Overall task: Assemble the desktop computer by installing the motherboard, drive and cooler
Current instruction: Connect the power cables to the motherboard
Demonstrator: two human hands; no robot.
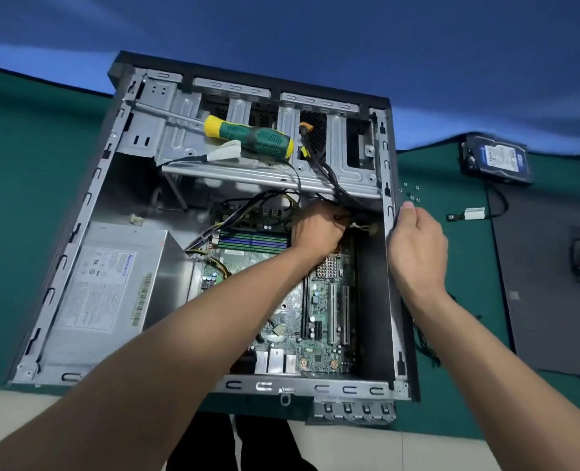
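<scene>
The open computer case [88, 198] lies on its side on the green mat. The green motherboard [319, 321] sits inside it, at the lower right of the case. My left hand [319, 229] reaches deep inside, its fingers curled round black cables [336, 192] near the board's top right corner. My right hand [418, 249] grips the case's right wall, thumb on the rim. The hard drive [496, 158] lies on the mat to the far right of the case. No cooler is visible on the board.
A yellow and green screwdriver [251, 137] rests on the drive cage [268, 175]. The power supply [111, 287] fills the case's lower left. Several loose screws [411, 193] and a small cable connector [469, 214] lie right of the case. A dark side panel [554, 266] lies far right.
</scene>
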